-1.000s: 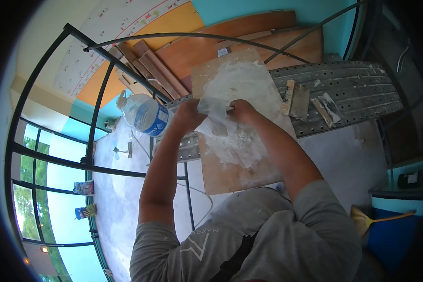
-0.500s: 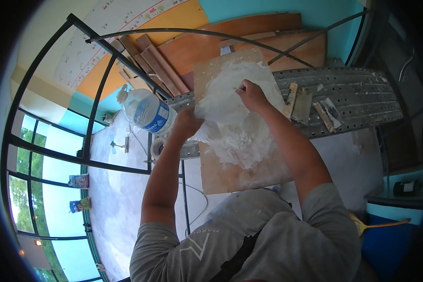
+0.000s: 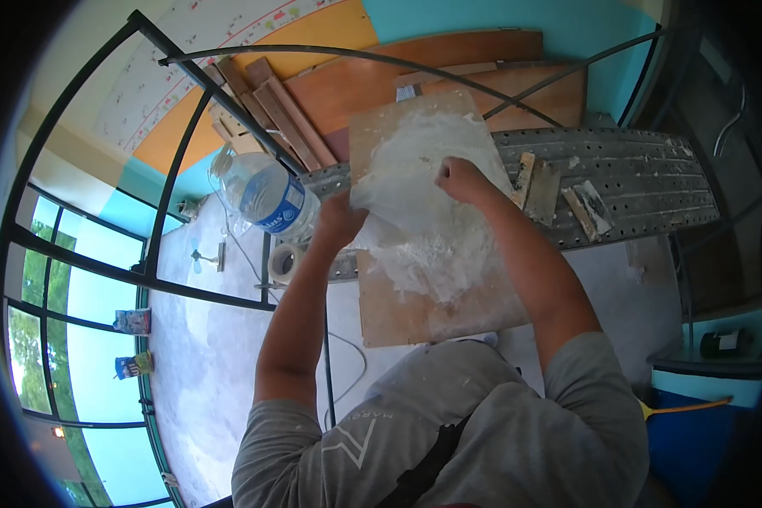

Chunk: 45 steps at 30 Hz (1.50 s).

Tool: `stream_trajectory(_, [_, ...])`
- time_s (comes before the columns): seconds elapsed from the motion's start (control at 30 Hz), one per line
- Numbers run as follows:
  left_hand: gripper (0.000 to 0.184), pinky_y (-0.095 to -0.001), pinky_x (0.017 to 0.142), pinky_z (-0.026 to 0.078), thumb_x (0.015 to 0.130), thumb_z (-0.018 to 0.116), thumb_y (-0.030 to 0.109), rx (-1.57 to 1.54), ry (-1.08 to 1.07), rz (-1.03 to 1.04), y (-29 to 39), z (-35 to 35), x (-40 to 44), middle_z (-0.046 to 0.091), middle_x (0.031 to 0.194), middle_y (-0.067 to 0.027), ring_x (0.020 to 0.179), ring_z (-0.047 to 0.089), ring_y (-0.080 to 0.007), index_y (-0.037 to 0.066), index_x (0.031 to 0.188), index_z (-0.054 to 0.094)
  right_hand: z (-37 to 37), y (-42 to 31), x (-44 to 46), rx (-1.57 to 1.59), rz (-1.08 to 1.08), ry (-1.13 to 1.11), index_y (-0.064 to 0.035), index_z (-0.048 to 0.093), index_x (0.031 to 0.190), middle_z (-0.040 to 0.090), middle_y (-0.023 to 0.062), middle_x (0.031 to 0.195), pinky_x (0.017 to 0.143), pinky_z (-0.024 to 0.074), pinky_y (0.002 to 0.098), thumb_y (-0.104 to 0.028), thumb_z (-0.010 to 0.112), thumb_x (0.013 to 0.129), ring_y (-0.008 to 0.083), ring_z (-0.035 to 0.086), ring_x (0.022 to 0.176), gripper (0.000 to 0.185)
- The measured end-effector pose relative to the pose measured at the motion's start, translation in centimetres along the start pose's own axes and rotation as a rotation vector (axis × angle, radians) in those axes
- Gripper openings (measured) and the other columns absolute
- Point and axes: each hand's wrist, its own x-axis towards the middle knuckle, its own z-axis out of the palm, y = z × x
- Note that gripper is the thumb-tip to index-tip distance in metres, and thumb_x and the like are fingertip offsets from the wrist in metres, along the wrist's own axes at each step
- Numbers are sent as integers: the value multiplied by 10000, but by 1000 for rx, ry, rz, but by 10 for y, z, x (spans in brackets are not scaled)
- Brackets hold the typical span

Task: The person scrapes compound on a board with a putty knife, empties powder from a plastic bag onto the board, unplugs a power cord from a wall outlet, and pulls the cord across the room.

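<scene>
A thin translucent plastic bag hangs from my left hand, which is closed on its edge at the left side of a tan board. My right hand is closed over the upper right part of the board; whatever its fingers pinch is too small to make out. White powder is spread in a patch on the board. Just left of my left hand stands a large clear bottle with a blue label, and a roll of tape lies below it.
The board rests on a perforated metal platform. Two flat scrapers lie on its right part. Dark metal frame bars rise at the left. Wooden planks lean behind. A cable runs across the floor.
My right hand has moved away from my left, up and to the right, and then slightly lower. The bag, bunched between both hands earlier, is spread out. The tape roll has come into view.
</scene>
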Motion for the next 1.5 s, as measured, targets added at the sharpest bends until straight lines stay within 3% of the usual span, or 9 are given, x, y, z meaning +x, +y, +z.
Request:
stream_trajectory(0.1, [330,-367,784,491,694,615,78,-41,31,29,3,-6,1,650,917,-191,873,632,-343,39,1021,636,-12,-16,-9,-23,236,-474,-1,601,883,626,130,776,663,484,360,-172,623,784,276,608,707,199])
stream_trajectory(0.2, [322,-361,795,483,687,601,60,-49,11,41,11,-13,0,638,936,-179,893,620,-340,28,1006,634,10,-3,-1,200,182,-153,-38,645,990,649,185,918,756,485,384,-149,599,752,306,625,881,267])
stream_trajectory(0.4, [320,-369,817,467,680,559,27,9,2,212,1,-7,4,604,957,-172,917,592,-346,15,992,631,67,9,14,34,-322,-19,-72,631,1012,637,143,825,710,484,362,-89,598,738,298,612,791,276])
stream_trajectory(0.5, [340,-378,829,463,675,536,22,-8,-34,253,3,-12,5,599,975,-184,927,584,-358,12,1003,628,60,4,20,50,-173,-152,-51,618,992,630,168,820,705,477,374,-124,610,760,315,611,801,244])
stream_trajectory(0.7, [304,-348,789,463,668,529,-14,-6,14,176,-10,-13,-4,586,885,-169,886,585,-337,-9,957,625,9,-14,19,238,-64,126,-26,598,882,638,162,827,722,473,391,-189,614,802,325,611,803,182])
stream_trajectory(1.1, [348,-378,852,463,676,548,29,90,73,31,-5,-13,3,618,987,-220,968,592,-372,0,1014,626,-7,-6,13,327,-116,53,-38,610,957,597,97,755,651,447,323,-243,686,783,219,560,687,279])
stream_trajectory(1.2, [364,-379,866,459,678,545,26,76,50,62,-6,-11,3,619,988,-213,972,590,-371,-1,1032,627,-3,-7,5,141,-42,-213,-43,622,1033,607,123,844,720,459,336,-279,712,748,249,581,777,381])
stream_trajectory(1.4, [371,-367,863,458,675,530,-17,51,-52,239,1,-3,13,615,979,-192,942,592,-360,-10,1032,629,45,9,13,-125,-199,-333,-35,590,1085,568,169,1033,904,423,390,-263,717,709,307,535,1047,458])
stream_trajectory(1.5, [369,-376,839,465,667,519,-24,62,-68,261,11,-7,14,610,961,-183,928,590,-361,-4,1017,633,51,7,16,-77,-197,128,-43,590,972,547,169,1055,864,449,421,-183,675,733,324,545,1024,290])
